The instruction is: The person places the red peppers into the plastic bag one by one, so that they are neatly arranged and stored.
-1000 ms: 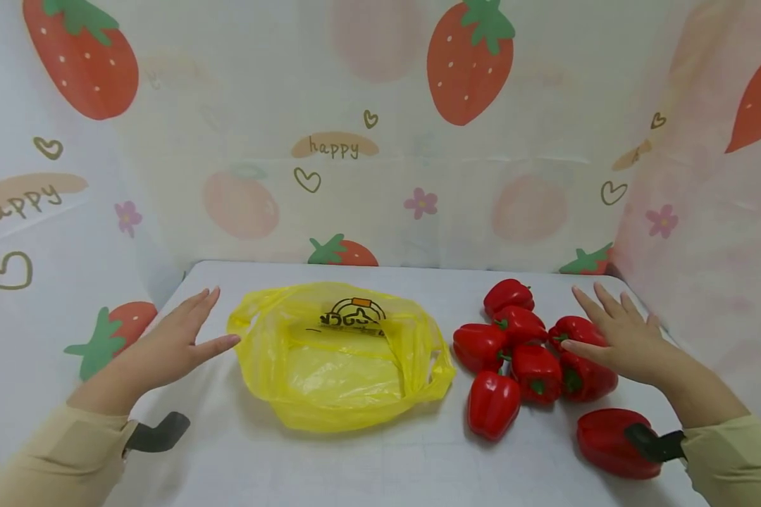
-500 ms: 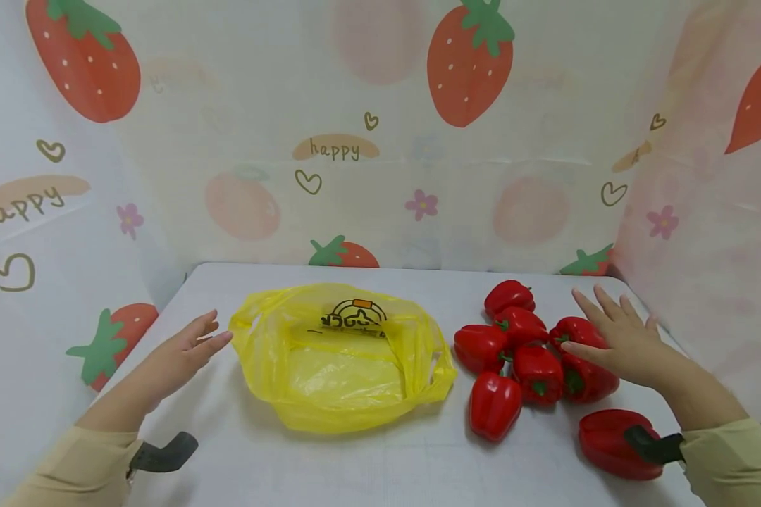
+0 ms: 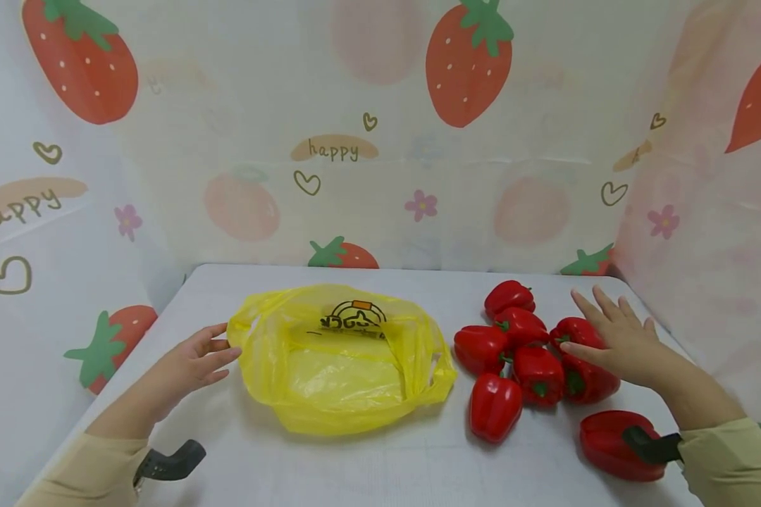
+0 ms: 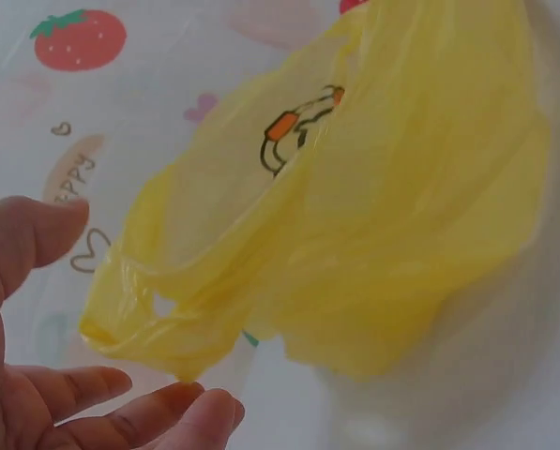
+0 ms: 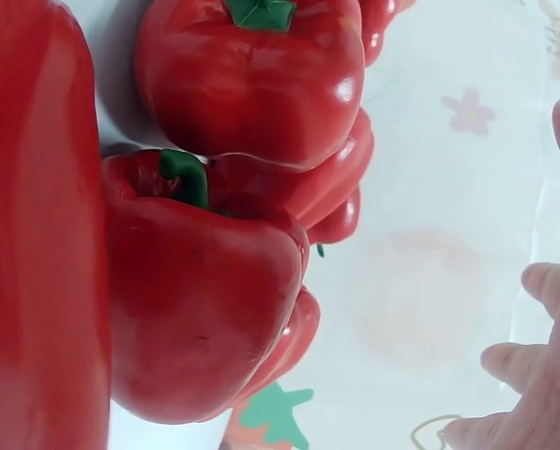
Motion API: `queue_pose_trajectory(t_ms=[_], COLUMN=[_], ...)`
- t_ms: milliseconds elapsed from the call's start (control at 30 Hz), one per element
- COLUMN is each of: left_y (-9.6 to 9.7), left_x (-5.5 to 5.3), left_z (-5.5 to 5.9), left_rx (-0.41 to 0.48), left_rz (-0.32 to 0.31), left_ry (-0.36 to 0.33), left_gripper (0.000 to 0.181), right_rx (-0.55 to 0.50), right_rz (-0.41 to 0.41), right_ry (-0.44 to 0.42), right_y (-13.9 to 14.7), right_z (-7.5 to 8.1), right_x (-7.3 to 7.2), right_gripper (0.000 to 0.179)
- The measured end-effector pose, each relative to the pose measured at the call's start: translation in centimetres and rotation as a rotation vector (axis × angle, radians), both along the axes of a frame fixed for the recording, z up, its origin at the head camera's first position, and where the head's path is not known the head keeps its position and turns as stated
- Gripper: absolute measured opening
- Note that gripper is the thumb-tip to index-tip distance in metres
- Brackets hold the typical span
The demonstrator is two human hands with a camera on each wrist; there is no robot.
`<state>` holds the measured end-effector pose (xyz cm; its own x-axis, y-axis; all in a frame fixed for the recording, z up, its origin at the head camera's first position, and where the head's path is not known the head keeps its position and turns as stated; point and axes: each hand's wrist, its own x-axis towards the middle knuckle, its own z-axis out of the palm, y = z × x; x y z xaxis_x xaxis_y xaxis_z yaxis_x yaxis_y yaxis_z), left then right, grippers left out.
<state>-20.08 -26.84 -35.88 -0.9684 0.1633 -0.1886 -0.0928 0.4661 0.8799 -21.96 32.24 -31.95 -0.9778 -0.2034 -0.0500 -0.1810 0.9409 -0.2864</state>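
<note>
A yellow plastic bag (image 3: 336, 417) with a black printed logo lies spread on the white table, its mouth gaping upward. Beside its left handle is my left hand (image 3: 190, 362), fingers loosely bent. In the left wrist view the handle (image 4: 153, 337) sits between thumb and fingers (image 4: 134, 417); the fingertips are very close to it, and I cannot tell whether they touch. My right hand (image 3: 624, 346) hovers with spread fingers over the red bell peppers (image 3: 535, 373), holding nothing. The right wrist view shows a pepper (image 5: 200, 300) with a green stem near that hand.
Several more bell peppers cluster right of the bag, including one pepper (image 3: 495, 408) at the front. Another pepper (image 3: 609, 443) lies apart near the right sleeve, partly behind a black wrist mount (image 3: 653, 445). Strawberry-print curtains (image 3: 380, 197) enclose the table (image 3: 380, 465) at back and sides.
My left hand has come down and toward the bag's left handle, its fingers going from straight to loosely bent. The right hand, bag and peppers stay nearly as they were.
</note>
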Motion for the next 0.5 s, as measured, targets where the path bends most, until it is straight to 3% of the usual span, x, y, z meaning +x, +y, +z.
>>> queue_pose_trajectory(t_ms=[167, 500], left_y=[0.6, 1.0], left_x=[0.1, -0.3], left_z=[-0.3, -1.1], left_rx=[0.038, -0.058], left_rz=[0.024, 0.121], left_ry=[-0.015, -0.125], left_gripper=[0.080, 0.080], right_rx=[0.013, -0.008], right_rz=[-0.005, -0.008], right_ry=[0.004, -0.004], right_y=[0.1, 0.0], right_z=[-0.2, -0.3], right_x=[0.1, 0.1], right_gripper=[0.103, 0.102])
